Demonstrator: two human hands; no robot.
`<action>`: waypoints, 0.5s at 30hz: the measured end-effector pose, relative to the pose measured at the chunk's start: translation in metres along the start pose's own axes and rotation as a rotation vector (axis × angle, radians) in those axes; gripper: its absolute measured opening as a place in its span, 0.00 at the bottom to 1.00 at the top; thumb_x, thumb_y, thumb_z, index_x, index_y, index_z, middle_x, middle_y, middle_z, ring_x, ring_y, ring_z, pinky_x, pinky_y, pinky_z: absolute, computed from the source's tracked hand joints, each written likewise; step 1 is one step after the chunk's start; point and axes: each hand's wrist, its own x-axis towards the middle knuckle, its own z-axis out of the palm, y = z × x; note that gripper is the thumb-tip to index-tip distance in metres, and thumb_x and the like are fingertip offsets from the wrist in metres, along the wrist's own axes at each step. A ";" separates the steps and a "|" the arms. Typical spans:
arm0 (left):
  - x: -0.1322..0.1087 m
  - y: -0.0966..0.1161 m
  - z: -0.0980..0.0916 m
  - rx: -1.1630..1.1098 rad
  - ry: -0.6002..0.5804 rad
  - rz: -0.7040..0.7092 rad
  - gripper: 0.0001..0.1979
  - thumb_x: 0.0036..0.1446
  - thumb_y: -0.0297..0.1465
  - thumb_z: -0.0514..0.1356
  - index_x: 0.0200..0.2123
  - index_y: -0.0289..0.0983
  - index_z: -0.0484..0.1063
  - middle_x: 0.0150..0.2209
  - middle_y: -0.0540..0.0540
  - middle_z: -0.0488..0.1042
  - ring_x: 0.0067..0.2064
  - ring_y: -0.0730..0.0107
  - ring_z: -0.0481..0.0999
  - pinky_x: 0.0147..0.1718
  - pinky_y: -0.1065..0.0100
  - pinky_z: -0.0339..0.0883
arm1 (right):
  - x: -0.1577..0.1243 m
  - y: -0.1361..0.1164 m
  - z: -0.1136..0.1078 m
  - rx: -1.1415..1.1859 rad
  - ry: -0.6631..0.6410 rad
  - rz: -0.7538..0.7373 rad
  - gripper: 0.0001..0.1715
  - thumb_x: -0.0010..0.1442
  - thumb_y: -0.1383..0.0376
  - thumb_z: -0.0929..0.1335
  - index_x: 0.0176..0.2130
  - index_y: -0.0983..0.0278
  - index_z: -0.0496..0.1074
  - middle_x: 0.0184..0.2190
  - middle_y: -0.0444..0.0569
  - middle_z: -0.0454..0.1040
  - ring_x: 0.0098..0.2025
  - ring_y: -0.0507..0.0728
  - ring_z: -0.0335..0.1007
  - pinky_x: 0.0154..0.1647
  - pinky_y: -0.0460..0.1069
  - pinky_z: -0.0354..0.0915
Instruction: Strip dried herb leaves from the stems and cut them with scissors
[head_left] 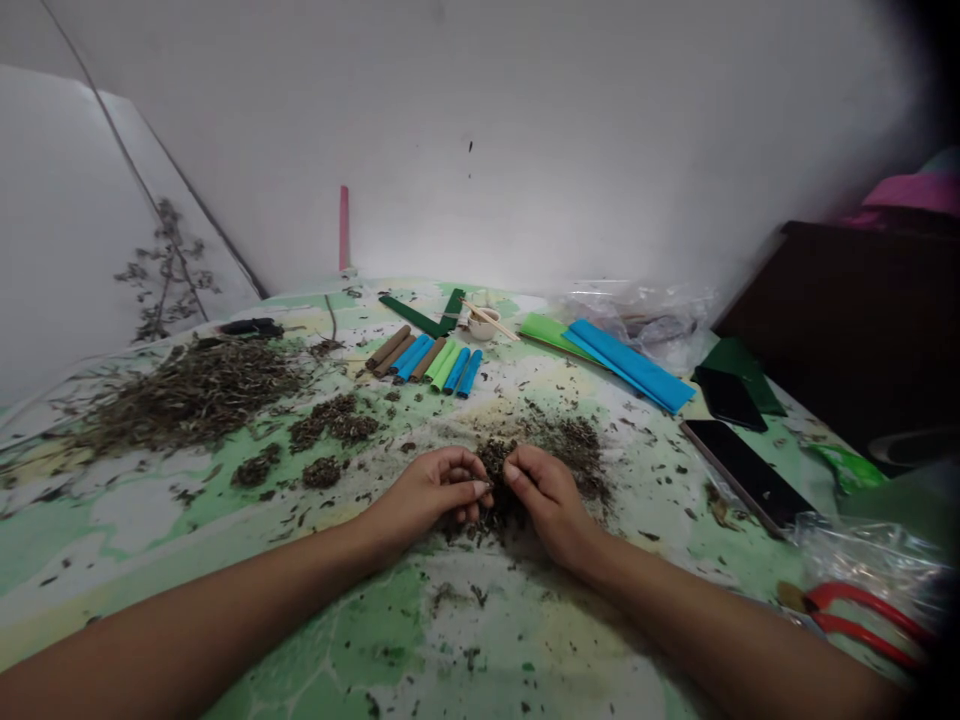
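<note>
My left hand and my right hand meet over a pile of crumbled dried leaves near the middle of the table. The left thumb and fingertips pinch together, and bits of dried leaf show at them. My right hand is curled, with thumb pressed to forefinger against the leaf bits. Darker leaf crumbs spread just beyond the right hand. To the left of my hands lie small heaps of dried leaves and a large mound of dried stalks and leaves.
Beyond my hands lie several brown, blue and green rolls, with a small white cup behind. Folded blue paper, phones and red-handled scissors lie to the right, by clear plastic. A wall stands behind.
</note>
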 end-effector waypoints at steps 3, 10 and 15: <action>0.001 -0.003 -0.001 -0.015 0.011 -0.006 0.12 0.48 0.35 0.62 0.34 0.35 0.65 0.25 0.49 0.74 0.21 0.78 0.67 0.19 0.75 0.57 | 0.000 -0.001 0.000 -0.001 -0.011 0.004 0.17 0.61 0.62 0.60 0.22 0.63 0.60 0.21 0.42 0.59 0.26 0.52 0.56 0.28 0.47 0.52; 0.002 -0.003 -0.001 -0.004 0.006 0.028 0.13 0.49 0.36 0.61 0.34 0.34 0.66 0.18 0.51 0.71 0.20 0.77 0.68 0.21 0.74 0.59 | -0.001 -0.009 0.000 -0.020 -0.017 -0.011 0.06 0.55 0.66 0.65 0.26 0.64 0.65 0.25 0.45 0.66 0.31 0.54 0.61 0.32 0.48 0.57; 0.002 -0.003 0.000 0.006 0.002 0.023 0.12 0.49 0.35 0.61 0.34 0.35 0.65 0.19 0.51 0.73 0.21 0.76 0.69 0.22 0.74 0.59 | -0.001 -0.007 0.001 -0.027 -0.003 -0.013 0.06 0.55 0.69 0.64 0.26 0.63 0.65 0.25 0.45 0.67 0.31 0.53 0.62 0.33 0.48 0.58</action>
